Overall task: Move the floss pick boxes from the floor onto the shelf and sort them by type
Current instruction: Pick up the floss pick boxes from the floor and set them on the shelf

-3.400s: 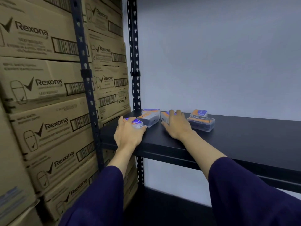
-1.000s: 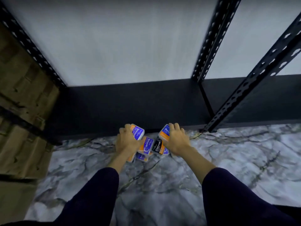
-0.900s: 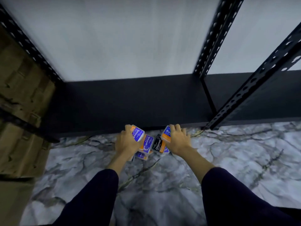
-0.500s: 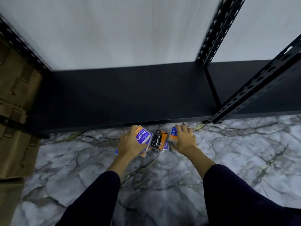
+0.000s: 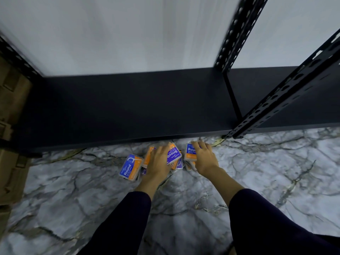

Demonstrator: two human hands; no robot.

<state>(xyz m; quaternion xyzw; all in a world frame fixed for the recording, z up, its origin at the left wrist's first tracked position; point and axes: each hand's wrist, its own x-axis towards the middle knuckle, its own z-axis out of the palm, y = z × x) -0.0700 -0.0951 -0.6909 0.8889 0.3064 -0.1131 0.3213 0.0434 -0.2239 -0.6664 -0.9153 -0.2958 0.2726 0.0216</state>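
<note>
Several blue-and-orange floss pick boxes lie in a small heap on the marble floor [image 5: 276, 172] just in front of the low black shelf [image 5: 128, 103]. My left hand [image 5: 159, 162] grips a box labelled "Smooth" [image 5: 174, 155]. My right hand [image 5: 205, 159] grips a box labelled "Round" [image 5: 190, 152]. Another "Round" box [image 5: 130, 169] lies flat to the left of my left hand. More boxes sit partly hidden under both hands.
Black perforated shelf posts [image 5: 287, 89] rise at the right, one standing on the floor near my right hand. Brown cardboard cartons [image 5: 11, 126] are stacked at the left edge. A white wall [image 5: 128, 34] backs the shelf.
Earlier both hands rested on boxes on an upper shelf. Since then the view dropped to the floor heap, where the hands shifted right and took a "Smooth" and a "Round" box; the "Charcoal" box is hidden.
</note>
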